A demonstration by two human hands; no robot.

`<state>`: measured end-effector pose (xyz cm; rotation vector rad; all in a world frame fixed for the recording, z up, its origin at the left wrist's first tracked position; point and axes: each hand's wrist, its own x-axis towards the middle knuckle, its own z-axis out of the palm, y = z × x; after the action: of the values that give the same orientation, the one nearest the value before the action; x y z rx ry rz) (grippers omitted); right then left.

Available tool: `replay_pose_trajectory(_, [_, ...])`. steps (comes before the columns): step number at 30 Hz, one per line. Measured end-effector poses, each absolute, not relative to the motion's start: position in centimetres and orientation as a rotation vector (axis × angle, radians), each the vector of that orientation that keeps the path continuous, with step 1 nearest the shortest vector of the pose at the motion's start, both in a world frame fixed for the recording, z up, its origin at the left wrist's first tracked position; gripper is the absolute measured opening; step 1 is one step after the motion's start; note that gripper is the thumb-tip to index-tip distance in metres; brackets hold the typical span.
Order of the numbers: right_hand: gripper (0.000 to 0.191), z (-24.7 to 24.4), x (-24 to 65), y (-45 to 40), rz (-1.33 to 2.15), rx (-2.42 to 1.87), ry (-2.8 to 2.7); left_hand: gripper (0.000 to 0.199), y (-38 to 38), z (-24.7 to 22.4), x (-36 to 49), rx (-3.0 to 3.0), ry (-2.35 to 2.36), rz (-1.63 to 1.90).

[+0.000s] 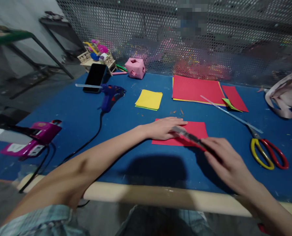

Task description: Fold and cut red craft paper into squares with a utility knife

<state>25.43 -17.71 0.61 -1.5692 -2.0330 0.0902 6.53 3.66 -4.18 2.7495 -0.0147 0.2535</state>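
Observation:
A red sheet of paper (196, 127) lies on the blue tabletop in front of me. My left hand (165, 128) rests flat on the left part of that sheet, its fingers stretched out to the right. Wrapped round the dark handle of a box cutter (191, 136) is my right hand (225, 160), just right of the paper's near corner. The cutter slants up and left over the sheet, its slightly blurred front end close to my left fingers. Whether its tip touches the paper, I cannot tell.
Beyond my hands lie yellow square papers (149, 99), red sheets (197, 89) and a clear glue stick (231, 114). Scissors (261, 149) are on the right. A blue glue gun (109, 96), phone (94, 77), pink paper shape (135, 68) and purple power strip (41, 134) occupy the left.

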Motion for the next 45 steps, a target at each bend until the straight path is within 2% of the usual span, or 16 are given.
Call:
replay_pose_trajectory(3, [0.03,-0.2,29.7,-16.8,-0.068,-1.824,-1.812,0.037,3.4,-3.4,6.2,2.746,0.094,0.241])
replay_pose_trajectory(7, [0.035,-2.5,33.8,-15.8,-0.262,-2.035,-1.859,0.051,2.5,-1.4,6.0,2.758,0.329,0.087])
replay_pose_trajectory(11, [0.034,-3.2,34.3,-15.4,-0.367,-2.158,-1.948,0.072,1.7,0.0,5.7,2.763,0.5,-0.081])
replay_pose_trajectory(14, [0.034,-2.2,32.8,-15.0,-0.419,-2.075,-2.044,0.084,1.2,0.3,5.5,2.754,0.503,-0.152])
replay_pose_trajectory(20, [0.051,-0.2,29.2,-13.2,-0.067,-1.583,-2.583,0.063,0.5,0.5,5.4,2.812,0.466,-0.16])
replay_pose_trajectory(25, [0.028,-1.2,30.2,-11.1,-0.207,-1.509,-2.604,0.043,0.4,0.2,5.5,2.873,0.495,-0.11])
replay_pose_trajectory(29, [0.028,-3.0,31.8,-10.1,-0.305,-1.472,-2.419,0.021,0.9,-0.4,5.6,2.898,0.573,0.005])
replay_pose_trajectory(34, [0.029,-4.1,32.2,-10.3,-0.298,-1.435,-2.281,0.025,2.0,-0.9,5.3,2.763,0.69,0.136])
replay_pose_trajectory(41, [0.025,-3.4,31.3,-10.6,-0.339,-1.178,-2.106,0.05,2.5,-1.8,5.7,2.342,0.764,0.445])
replay_pose_trajectory(45, [0.029,-2.6,30.7,-10.7,-0.398,-1.111,-2.111,0.048,2.7,-2.5,6.1,2.093,0.822,0.578])
